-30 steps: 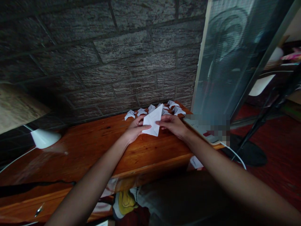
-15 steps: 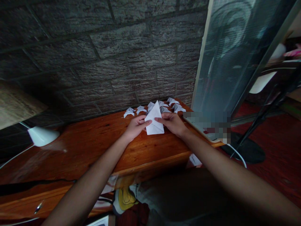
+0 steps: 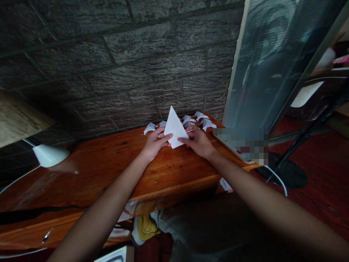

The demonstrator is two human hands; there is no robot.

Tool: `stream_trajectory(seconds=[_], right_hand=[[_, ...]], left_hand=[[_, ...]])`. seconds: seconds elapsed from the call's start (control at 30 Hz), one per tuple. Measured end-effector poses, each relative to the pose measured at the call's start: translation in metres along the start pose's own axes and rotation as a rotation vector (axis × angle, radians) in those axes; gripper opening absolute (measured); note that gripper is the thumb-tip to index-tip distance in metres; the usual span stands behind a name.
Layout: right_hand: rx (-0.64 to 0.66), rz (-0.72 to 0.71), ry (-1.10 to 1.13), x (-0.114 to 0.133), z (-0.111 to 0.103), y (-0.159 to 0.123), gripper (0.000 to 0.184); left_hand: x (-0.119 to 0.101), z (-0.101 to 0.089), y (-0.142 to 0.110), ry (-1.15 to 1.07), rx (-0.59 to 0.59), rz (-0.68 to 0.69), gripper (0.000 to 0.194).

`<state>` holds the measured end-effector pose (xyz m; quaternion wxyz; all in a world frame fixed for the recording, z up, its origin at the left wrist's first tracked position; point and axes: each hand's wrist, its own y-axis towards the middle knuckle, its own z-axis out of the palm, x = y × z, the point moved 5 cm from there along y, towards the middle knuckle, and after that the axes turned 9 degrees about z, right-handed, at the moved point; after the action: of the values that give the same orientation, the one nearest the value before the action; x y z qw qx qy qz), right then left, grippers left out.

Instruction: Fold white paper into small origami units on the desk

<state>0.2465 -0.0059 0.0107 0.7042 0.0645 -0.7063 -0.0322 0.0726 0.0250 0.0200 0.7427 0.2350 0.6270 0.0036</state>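
Observation:
A white folded paper triangle point(image 3: 174, 126) stands point-up over the far part of a wooden desk point(image 3: 114, 167). My left hand point(image 3: 155, 143), with a ring on one finger, pinches its lower left edge. My right hand point(image 3: 198, 142) grips its lower right edge, fingers closed on the paper. Behind the sheet, several small folded white paper figures point(image 3: 203, 122) lie in a row along the base of the brick wall, some hidden by the triangle.
A white lamp base point(image 3: 50, 154) with a cord sits at the desk's left. A flat white device point(image 3: 234, 145) lies at the desk's right end beside a glass panel point(image 3: 261, 65). A fan stand point(image 3: 289, 174) is on the red floor. Brick wall point(image 3: 122, 65) backs the desk.
The paper has turned in my hands from lying tilted to standing upright with its tip raised. Both hands stayed at its lower edges.

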Motion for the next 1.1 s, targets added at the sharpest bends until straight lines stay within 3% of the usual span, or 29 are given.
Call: stream_trajectory(seconds=[0.1, 0.33, 0.6, 0.93, 1.1], right_hand=[[-0.005, 0.027, 0.094, 0.002, -0.002, 0.000, 0.046], [-0.005, 0.075, 0.203, 0.007, -0.004, -0.003, 0.039], [0.038, 0.066, 0.269, 0.001, 0.004, -0.002, 0.037], [-0.003, -0.128, -0.076, 0.002, 0.005, -0.004, 0.031], [-0.025, -0.149, -0.154, 0.005, 0.006, -0.007, 0.031]], left_hand=[[-0.002, 0.003, -0.001, -0.094, 0.048, -0.022, 0.051], [-0.002, 0.002, -0.001, -0.189, 0.029, -0.037, 0.044], [0.007, 0.001, -0.002, -0.039, -0.026, -0.023, 0.049], [0.018, 0.003, -0.006, 0.007, -0.007, -0.058, 0.039], [0.024, -0.005, -0.001, 0.075, -0.007, 0.011, 0.035]])
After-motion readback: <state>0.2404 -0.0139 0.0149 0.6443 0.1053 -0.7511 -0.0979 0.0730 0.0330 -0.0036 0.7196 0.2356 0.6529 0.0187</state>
